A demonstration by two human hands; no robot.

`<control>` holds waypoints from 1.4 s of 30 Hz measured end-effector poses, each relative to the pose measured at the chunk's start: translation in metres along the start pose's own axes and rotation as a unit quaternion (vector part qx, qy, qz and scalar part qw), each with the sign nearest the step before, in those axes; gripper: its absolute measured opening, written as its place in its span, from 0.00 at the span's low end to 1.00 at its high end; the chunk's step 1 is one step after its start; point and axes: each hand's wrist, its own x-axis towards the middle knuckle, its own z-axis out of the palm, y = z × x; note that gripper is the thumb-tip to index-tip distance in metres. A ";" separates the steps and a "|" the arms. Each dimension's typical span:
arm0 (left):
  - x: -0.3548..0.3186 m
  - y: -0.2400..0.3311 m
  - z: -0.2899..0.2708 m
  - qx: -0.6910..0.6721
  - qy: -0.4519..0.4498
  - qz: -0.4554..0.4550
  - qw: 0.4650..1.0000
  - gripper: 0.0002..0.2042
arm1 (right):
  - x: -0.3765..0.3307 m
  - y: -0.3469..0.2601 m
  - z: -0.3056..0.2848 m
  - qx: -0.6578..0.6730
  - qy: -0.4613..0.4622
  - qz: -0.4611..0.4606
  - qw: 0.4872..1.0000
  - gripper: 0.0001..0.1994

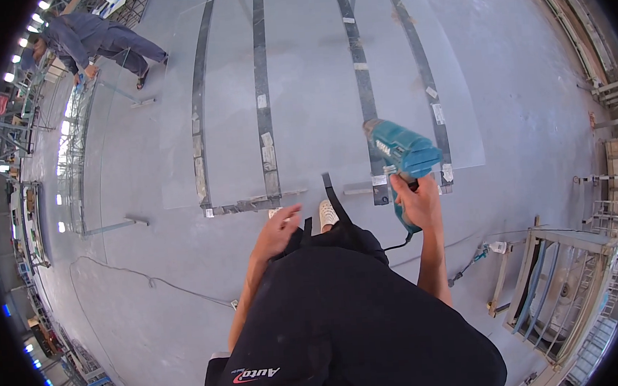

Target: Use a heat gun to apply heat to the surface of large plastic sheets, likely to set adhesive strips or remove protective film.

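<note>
Above grey floor (137,334) | right hand (418,199) grips teal power tool (407,148), handle (402,217) partly hidden | left hand (279,231) loosely spread

At two o'clock, the right hand (417,199) hides part of the grip of the teal power tool (409,149), while near five, close to centre, a pale shoe (327,213) disappears under dark clothing (309,306). Between eleven and one, the black strips (261,61) run off the top edge, and the things on the racks (34,217) at nine are too small to tell.
</note>
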 end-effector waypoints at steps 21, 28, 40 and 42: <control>0.025 0.005 0.120 0.276 -0.256 0.023 0.926 0.23 | -0.009 -0.001 0.059 0.036 -0.177 -0.032 0.983 0.08; 0.032 -0.063 0.141 0.319 -0.098 0.123 0.935 0.28 | -0.019 0.014 0.065 0.086 -0.182 -0.001 0.980 0.09; 0.046 -0.110 0.093 -0.019 -0.248 0.021 0.968 0.22 | -0.015 0.025 0.036 0.111 -0.095 0.023 0.989 0.08; 0.028 -0.090 0.064 0.203 -0.171 -0.120 0.957 0.28 | -0.007 0.039 0.010 0.089 -0.017 0.044 0.995 0.09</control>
